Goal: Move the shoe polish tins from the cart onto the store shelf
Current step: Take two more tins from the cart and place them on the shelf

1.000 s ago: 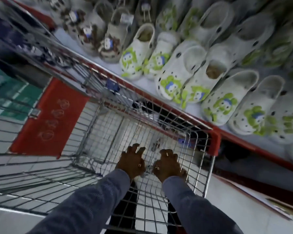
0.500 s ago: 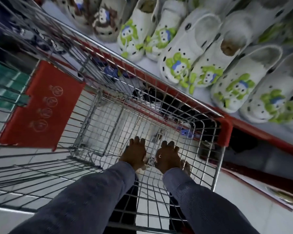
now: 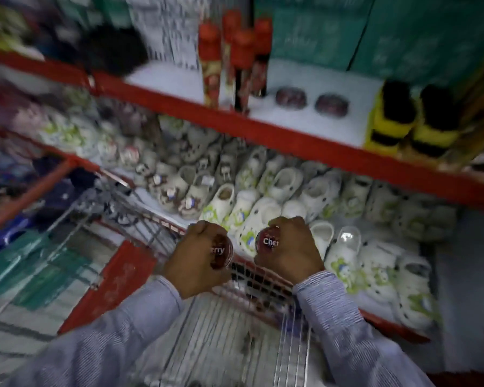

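Left hand (image 3: 196, 258) and right hand (image 3: 288, 247) each grip a polish tin (image 3: 221, 251) above the cart (image 3: 235, 331); shelf (image 3: 305, 118) at 12 o'clock.

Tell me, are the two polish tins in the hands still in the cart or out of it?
Out. Left hand and right hand each grip a tin, left tin and right tin, raised above the cart rim, not yet on the shelf.

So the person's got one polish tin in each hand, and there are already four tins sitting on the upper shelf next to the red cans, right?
Not quite: the head view shows two tins on the upper shelf, not four, right of the red cans. The rest holds: the left hand and the right hand each hold one polish tin.
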Motion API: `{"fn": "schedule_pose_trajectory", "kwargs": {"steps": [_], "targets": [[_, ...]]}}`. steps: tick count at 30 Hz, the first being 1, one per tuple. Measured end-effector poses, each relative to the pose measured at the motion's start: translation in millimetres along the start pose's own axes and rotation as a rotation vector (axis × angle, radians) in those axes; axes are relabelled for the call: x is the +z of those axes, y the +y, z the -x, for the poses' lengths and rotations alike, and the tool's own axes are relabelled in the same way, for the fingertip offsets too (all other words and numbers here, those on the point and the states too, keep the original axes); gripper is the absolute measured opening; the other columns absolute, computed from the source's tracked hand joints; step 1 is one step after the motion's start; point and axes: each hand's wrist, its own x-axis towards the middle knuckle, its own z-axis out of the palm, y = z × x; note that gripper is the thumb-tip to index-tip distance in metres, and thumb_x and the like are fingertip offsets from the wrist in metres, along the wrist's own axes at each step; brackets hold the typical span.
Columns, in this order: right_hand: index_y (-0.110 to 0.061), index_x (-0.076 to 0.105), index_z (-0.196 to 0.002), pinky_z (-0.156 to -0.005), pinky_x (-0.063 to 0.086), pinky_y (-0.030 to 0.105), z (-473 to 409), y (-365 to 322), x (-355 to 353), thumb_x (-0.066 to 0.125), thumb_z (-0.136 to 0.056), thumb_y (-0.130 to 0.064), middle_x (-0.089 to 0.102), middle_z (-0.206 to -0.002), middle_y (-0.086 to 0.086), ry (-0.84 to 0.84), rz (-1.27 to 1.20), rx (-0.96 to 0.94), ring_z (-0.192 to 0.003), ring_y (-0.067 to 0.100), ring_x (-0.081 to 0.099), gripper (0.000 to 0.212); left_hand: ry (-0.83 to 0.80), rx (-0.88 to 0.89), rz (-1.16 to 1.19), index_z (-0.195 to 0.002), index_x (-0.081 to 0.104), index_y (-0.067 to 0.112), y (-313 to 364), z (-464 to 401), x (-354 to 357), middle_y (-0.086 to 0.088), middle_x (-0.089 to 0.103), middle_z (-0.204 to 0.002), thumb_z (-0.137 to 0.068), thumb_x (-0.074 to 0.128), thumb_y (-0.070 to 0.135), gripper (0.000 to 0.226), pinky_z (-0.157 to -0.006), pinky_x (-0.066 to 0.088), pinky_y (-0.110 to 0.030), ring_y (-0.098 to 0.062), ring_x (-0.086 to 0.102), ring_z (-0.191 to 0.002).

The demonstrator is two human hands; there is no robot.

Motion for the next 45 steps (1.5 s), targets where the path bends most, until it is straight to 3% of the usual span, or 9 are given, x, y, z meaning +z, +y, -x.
{"fn": "schedule_pose_trajectory", "kwargs": {"steps": [5,11,16,19,23,28,33,42,45], "targets": [[-0.02,0.065,-0.081,-0.069,0.058,0.04,-7.1,-49.5,-104.2,0.077,-0.041,-0.038,0.064,-0.087,0.003,0.183,-0.073,-0.124,-0.081,0.025,0.062,0.045,0.144,0.184,-0.076,-0.121,0.056,0.024,74.2,-38.7,-92.3,0.002,0.054,-0.115,-0.05,0.083,0.036,0.077,-0.091,0.05,-0.03,-0.017,0.051,-0.106],[-0.016,0.064,-0.112,-0.087,0.053,0.031,-31.3,-67.9,-174.5,0.085,-0.051,-0.038,0.066,-0.107,0.004,0.343,-0.066,-0.115,-0.1,0.021,0.063,0.068,0.253,0.317,0.003,-0.12,0.052,0.032,127.3,-102.8,-143.3,0.004,0.059,-0.115,-0.046,0.078,0.041,0.08,-0.086,0.051,-0.023,-0.014,0.059,-0.103],[-0.013,0.069,-0.093,-0.079,0.058,0.036,-80.3,-63.8,-200.4,0.078,-0.05,-0.025,0.073,-0.092,0.003,0.456,-0.133,-0.09,-0.086,0.02,0.068,0.046,0.226,0.334,0.041,-0.107,0.04,0.025,167.2,-160.3,-159.2,0.0,0.063,-0.101,-0.055,0.082,0.026,0.068,-0.073,0.056,-0.031,-0.016,0.064,-0.087],[-0.013,0.067,-0.082,-0.075,0.059,0.036,-106.0,-59.9,-198.4,0.076,-0.053,-0.025,0.072,-0.087,0.005,0.408,-0.117,-0.046,-0.085,0.023,0.069,0.033,0.121,0.268,0.066,-0.106,0.033,0.021,173.9,-197.0,-147.5,-0.003,0.058,-0.099,-0.059,0.082,0.009,0.069,-0.058,0.047,-0.008,-0.008,0.058,-0.075],[-0.021,0.057,-0.084,-0.069,0.056,0.032,-128.8,-50.1,-185.5,0.064,-0.06,-0.031,0.068,-0.091,0.004,0.383,-0.11,0.008,-0.088,0.029,0.068,0.026,0.06,0.218,-0.012,-0.109,0.028,0.027,170.0,-225.6,-131.1,-0.004,0.062,-0.102,-0.052,0.079,0.033,0.077,-0.08,0.056,-0.033,-0.021,0.063,-0.092],[-0.033,0.052,-0.12,-0.091,0.054,0.038,-137.1,-41.9,-177.8,0.065,-0.068,-0.031,0.062,-0.121,0.006,0.314,-0.104,0.065,-0.11,0.032,0.062,0.054,-0.006,0.261,-0.071,-0.117,0.027,0.015,167.5,-236.9,-122.8,0.0,0.056,-0.095,-0.072,0.078,0.016,0.068,-0.069,0.04,-0.024,-0.017,0.055,-0.086],[-0.022,0.046,-0.135,-0.098,0.052,0.036,-142.8,-35.8,-180.2,0.07,-0.064,-0.036,0.061,-0.131,0.01,0.22,-0.048,0.126,-0.118,0.031,0.06,0.076,0.005,0.299,-0.117,-0.113,0.025,0.023,157.4,-241.1,-122.1,-0.009,0.062,-0.102,-0.065,0.082,0.027,0.074,-0.077,0.055,-0.036,-0.025,0.062,-0.092],[-0.009,0.067,-0.117,-0.099,0.049,0.04,-186.0,-48.1,-202.5,0.057,-0.087,-0.015,0.065,-0.124,0.016,0.343,-0.016,0.021,-0.121,0.034,0.056,0.033,0.096,0.355,-0.082,-0.116,0.067,0.017,164.4,-277.0,-129.1,-0.008,0.071,-0.118,-0.083,0.065,0.026,0.034,-0.097,0.051,-0.031,-0.027,0.064,-0.112],[-0.009,0.074,-0.092,-0.085,0.057,0.039,-205.7,-41.2,-203.0,0.059,-0.078,-0.017,0.073,-0.106,0.016,0.282,-0.001,0.095,-0.102,0.035,0.066,0.023,0.058,0.325,-0.065,-0.11,0.073,0.023,163.9,-288.9,-122.9,-0.004,0.074,-0.116,-0.083,0.06,0.024,0.03,-0.099,0.052,-0.035,-0.025,0.066,-0.11]]}}
